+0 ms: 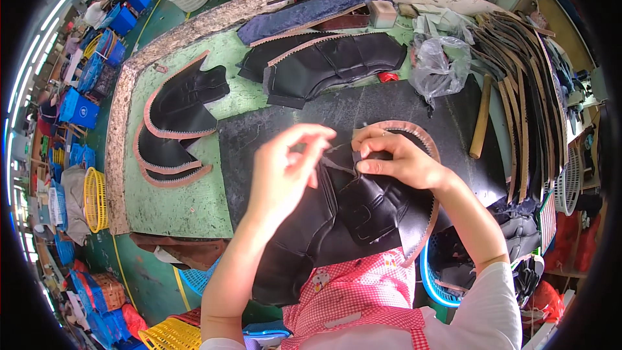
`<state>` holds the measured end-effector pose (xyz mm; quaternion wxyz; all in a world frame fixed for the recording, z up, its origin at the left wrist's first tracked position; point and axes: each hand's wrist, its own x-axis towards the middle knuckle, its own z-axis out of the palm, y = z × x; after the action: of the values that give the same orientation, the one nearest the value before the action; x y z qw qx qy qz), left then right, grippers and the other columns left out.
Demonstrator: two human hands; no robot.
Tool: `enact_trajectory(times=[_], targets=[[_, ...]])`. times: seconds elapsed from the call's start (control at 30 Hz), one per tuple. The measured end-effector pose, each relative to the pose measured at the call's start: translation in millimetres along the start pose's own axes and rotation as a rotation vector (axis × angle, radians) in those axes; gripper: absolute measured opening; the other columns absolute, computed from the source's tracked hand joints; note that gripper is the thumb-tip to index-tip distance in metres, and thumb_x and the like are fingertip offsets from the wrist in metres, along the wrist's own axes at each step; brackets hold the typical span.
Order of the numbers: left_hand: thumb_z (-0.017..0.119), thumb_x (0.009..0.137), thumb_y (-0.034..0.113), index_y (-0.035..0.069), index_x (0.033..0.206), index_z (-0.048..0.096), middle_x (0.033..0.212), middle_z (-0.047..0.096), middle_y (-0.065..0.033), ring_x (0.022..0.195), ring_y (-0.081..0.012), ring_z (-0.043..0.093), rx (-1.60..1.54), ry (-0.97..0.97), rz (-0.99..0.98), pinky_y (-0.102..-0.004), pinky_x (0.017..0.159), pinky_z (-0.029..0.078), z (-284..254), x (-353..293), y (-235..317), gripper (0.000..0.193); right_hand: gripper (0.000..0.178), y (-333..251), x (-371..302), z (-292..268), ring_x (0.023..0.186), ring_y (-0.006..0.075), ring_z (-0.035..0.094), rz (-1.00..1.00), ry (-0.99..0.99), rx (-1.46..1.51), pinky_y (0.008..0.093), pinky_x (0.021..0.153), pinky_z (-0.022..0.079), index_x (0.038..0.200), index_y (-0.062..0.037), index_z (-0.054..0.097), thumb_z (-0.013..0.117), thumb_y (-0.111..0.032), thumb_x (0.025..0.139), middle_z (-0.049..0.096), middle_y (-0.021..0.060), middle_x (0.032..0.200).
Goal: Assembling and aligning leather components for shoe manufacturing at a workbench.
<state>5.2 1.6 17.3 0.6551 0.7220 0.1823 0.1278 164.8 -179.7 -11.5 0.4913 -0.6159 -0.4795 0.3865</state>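
Note:
A black leather boot upper (376, 210) with a stitched buckle-shaped detail and a tan, saw-toothed edge lies across the near side of the table and over my lap. My right hand (398, 161) pinches its upper edge between thumb and fingers, where a small dark flap sticks up. To the left, my left hand (285, 165) hovers over the black leather with its fingers bent but apart, and I see nothing held in it. A thin greyish line runs between the two hands; whether it is thread or a strip I cannot make out. A black mat (259, 139) lies beneath.
Black leather pieces with toothed edges (184, 100) lie at the left of the green table (155, 210); more leather pieces (337, 61) lie at the back. A wooden stick (481, 116), a plastic bag (440, 68) and stacked strips (521, 97) are at the right. Baskets flank the table.

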Motion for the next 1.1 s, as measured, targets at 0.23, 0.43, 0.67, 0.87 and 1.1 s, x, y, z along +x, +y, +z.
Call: enact_trajectory(times=[0.23, 0.43, 0.67, 0.87, 1.1], targets=[[0.067, 0.094, 0.013, 0.005, 0.119, 0.064, 0.098, 0.070, -0.0112, 0.054, -0.0148, 0.066, 0.340, 0.015, -0.109, -0.0270, 0.053, 0.051, -22.6, -18.5, -2.9, 0.026, 0.023, -16.8, -6.2, 10.8, 0.106, 0.0288, 0.059, 0.063, 0.206, -0.609, 0.0415, 0.096, 0.044, 0.095, -0.0037, 0.066, 0.078, -0.015, 0.079, 0.063, 0.0091, 0.110], [0.064, 0.096, 0.014, 0.002, 0.124, 0.062, 0.098, 0.067, -0.0060, 0.057, -0.0127, 0.067, 0.550, 0.012, -0.153, -0.0254, 0.046, 0.051, -26.9, -34.7, -14.0, 0.030, 0.024, -40.9, 6.1, 29.5, 0.115, 0.0258, 0.054, -0.259, 0.552, -1.086, 0.0522, 0.102, 0.033, 0.091, -0.0135, 0.068, 0.079, -0.014, 0.070, 0.064, 0.0017, 0.116], [0.066, 0.095, 0.012, -0.002, 0.114, 0.067, 0.095, 0.071, -0.0092, 0.058, -0.0139, 0.069, 0.472, -0.031, -0.181, -0.0256, 0.047, 0.052, -13.6, -27.7, -6.4, 0.023, 0.022, -20.0, 27.3, 54.8, 0.096, 0.0219, 0.059, -0.329, 0.266, -1.065, 0.0422, 0.098, 0.040, 0.088, -0.0109, 0.070, 0.080, -0.016, 0.068, 0.065, -0.0004, 0.088], [0.067, 0.094, 0.008, -0.004, 0.106, 0.069, 0.087, 0.072, -0.0093, 0.058, -0.0144, 0.070, 0.371, -0.023, -0.174, -0.0239, 0.048, 0.053, -14.8, -24.9, -25.3, 0.017, 0.019, -13.1, 30.9, 43.8, 0.083, 0.0211, 0.062, -0.369, 0.252, -0.962, 0.0361, 0.089, 0.046, 0.087, -0.0071, 0.067, 0.078, -0.012, 0.073, 0.065, 0.0035, 0.080], [0.067, 0.096, 0.017, -0.003, 0.106, 0.068, 0.091, 0.073, -0.0092, 0.061, -0.0136, 0.070, 0.039, -0.045, -0.274, -0.0242, 0.053, 0.054, -23.5, -28.3, -34.1, 0.022, 0.015, -25.7, 29.2, 40.5, 0.075, 0.0157, 0.067, -0.068, 0.215, -0.323, 0.0294, 0.068, 0.054, 0.096, -0.0006, 0.066, 0.072, -0.002, 0.083, 0.069, 0.0071, 0.084]])
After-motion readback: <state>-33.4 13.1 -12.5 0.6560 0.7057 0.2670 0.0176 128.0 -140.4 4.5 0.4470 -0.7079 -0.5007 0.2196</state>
